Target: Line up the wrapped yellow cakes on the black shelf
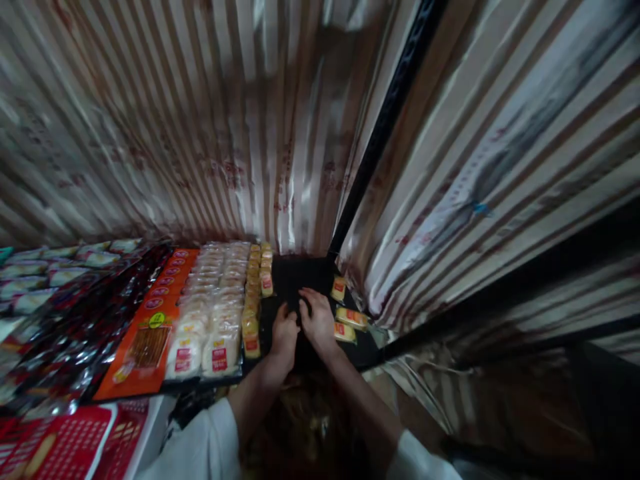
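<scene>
Both of my hands are over a black shelf (295, 270), side by side and close together. My left hand (285, 333) is closed, its fingers curled in; whether anything is inside is hidden. My right hand (317, 319) has bent fingers with a gap at the thumb, and nothing shows in it. Just left of my left hand runs a row of small yellow packaged cakes (251, 330) with red labels. Right of my right hand lie a few loose yellow packets, among them an upper packet (339, 288), a middle packet (353, 318) and a lower packet (345, 332).
Farther left stand rows of white round packaged cakes (220, 347), orange snack packs (150, 333) and dark shiny packets (90, 327). A red basket (75, 440) is at the lower left. Striped plastic sheeting (225, 133) hangs behind. A black metal post (375, 147) rises at the shelf's back corner.
</scene>
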Motion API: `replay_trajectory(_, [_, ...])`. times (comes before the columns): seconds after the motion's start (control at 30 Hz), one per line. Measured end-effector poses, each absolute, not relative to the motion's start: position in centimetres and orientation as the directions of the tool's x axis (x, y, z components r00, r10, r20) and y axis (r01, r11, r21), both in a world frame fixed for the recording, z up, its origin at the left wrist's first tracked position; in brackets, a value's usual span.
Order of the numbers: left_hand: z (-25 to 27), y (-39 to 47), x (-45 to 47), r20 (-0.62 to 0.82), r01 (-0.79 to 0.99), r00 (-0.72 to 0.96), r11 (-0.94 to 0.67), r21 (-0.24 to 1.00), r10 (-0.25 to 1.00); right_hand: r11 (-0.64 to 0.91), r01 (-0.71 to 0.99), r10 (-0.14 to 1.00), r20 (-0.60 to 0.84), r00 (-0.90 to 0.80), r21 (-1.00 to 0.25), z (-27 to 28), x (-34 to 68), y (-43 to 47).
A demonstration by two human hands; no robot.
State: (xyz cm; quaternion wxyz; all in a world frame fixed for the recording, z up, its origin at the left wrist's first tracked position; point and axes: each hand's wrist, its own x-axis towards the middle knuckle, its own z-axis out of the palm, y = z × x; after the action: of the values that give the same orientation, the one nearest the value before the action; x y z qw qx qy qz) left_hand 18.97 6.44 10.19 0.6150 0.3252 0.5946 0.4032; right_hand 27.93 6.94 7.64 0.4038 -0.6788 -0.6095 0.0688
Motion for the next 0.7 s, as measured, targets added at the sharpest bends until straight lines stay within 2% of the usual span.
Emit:
replay_trajectory(0.13, [10.6,4.7,20.5,-0.488,-0.001,0.028,0.488,0.873,0.872,-0.039,0.890,0.872,0.420,0.252,-0.454,7.9,31.6,1.7])
replay_trajectory(0.3, [10.5,2.1,22.4,-0.542,0.031,0.025,0.541,0.840,0.840,-0.132,0.953,0.953,0.232,0.198,-0.271,7.3,33.5,-2.5])
replay_trajectory(0.43, [9.7,0.5,22.5,-0.533,0.042,0.064,0.531,0.846,0.844,-0.091,0.956,0.966,0.209,0.153,-0.280,6.7,32.0,-4.0])
replay_trajectory(0.57, [9.0,-0.1,21.2,-0.479,0.068,-0.017,0.479,0.875,0.877,-0.022,0.935,0.975,0.200,0.098,-0.353,7.0,30.0,-4.2])
replay_trajectory(0.7, [9.1,-0.3,19.7,-0.471,0.045,-0.070,0.474,0.879,0.879,-0.103,0.923,0.977,0.136,0.163,-0.370,8.2,28.9,-3.2])
